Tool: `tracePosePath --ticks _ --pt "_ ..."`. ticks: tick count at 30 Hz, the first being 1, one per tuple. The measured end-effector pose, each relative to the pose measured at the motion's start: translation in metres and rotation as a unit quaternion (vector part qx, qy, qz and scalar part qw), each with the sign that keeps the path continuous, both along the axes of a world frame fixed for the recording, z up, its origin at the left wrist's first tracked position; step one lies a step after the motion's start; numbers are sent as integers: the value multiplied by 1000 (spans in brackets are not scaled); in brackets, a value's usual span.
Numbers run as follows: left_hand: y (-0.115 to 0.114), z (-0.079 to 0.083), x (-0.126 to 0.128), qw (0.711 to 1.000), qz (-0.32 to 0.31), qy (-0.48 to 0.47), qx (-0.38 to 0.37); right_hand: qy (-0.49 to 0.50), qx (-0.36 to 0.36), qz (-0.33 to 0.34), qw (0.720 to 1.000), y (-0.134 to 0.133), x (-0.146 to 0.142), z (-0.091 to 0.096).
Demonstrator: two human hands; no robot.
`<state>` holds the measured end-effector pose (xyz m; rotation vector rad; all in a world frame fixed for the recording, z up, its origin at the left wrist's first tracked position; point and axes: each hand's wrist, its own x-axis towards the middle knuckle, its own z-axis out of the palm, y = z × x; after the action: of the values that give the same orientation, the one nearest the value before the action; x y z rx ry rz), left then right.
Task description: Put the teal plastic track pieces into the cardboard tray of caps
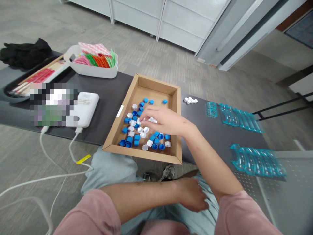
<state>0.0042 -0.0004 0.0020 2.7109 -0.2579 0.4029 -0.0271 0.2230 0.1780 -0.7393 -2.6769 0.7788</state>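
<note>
My right hand (162, 120) reaches over a shallow cardboard tray (122, 112), palm down. Its thumb and fingertips come together at a small white hexagonal cap (139, 121). Under and around the fingers lie many loose caps, such as a blue cap (125, 130) and a white cap (145, 148); some are hidden by the hand. Across my lap lies my left forearm, and my left hand (193, 195) rests low on the right, its fingers curled in with nothing visible in them.
Right of the tray sit a white cap cluster (190, 100) and teal plastic pieces (258, 160). Leftward are a white power bank (84, 109) with cables, a white basket (95, 70) of coloured sticks, a black tray (14, 96) and black cloth (25, 54).
</note>
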Motion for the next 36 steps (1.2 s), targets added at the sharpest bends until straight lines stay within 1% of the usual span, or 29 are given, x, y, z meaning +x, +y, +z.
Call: tracePosePath --ticks 3,6,8,10,12,13,14,15,16,18,19,20,21,23,26,28,31,34,36 --pt "0 -2 2 1000 5 5 -1 -46 60 28 997 1 -23 -15" --pt "4 2 1 1000 7 9 0 -95 81 57 991 -2 -31 -21" --pt "7 6 -1 1000 5 9 -2 -104 70 62 990 -5 -22 -17" --pt "9 10 -4 1000 5 11 -3 -87 59 45 993 -4 1 -10" --pt "9 13 -6 1000 12 8 0 -46 69 -15 996 1 37 -7" --pt "8 14 -7 1000 16 5 1 -19 86 -68 994 6 58 -9" --pt "8 15 -8 1000 19 2 3 12 110 -134 985 12 81 -14" --pt "7 15 -9 1000 22 0 4 44 138 -206 968 20 105 -21" --pt "6 15 -9 1000 24 -1 5 76 165 -277 943 27 129 -30" --pt "5 15 -9 1000 25 3 5 110 204 -399 887 42 170 -54" --pt "5 14 -9 1000 24 7 5 104 215 -442 865 48 186 -66" --pt "5 13 -9 1000 22 9 3 85 215 -468 853 54 198 -77" --pt "6 12 -9 1000 20 9 1 63 210 -483 848 59 207 -87" --pt "7 9 -10 1000 19 7 -4 13 186 -492 851 68 212 -103" --pt "7 5 -12 1000 22 6 -11 -57 144 -484 861 82 203 -112" --pt "7 4 -13 1000 20 8 -15 -90 128 -475 866 91 193 -114" --pt "6 3 -15 1000 19 14 -17 -111 127 -448 878 97 183 -112" --pt "5 1 -14 999 15 29 -15 -112 133 -434 884 91 181 -110" --pt "6 0 -13 999 9 43 -12 -83 128 -457 876 85 181 -106"
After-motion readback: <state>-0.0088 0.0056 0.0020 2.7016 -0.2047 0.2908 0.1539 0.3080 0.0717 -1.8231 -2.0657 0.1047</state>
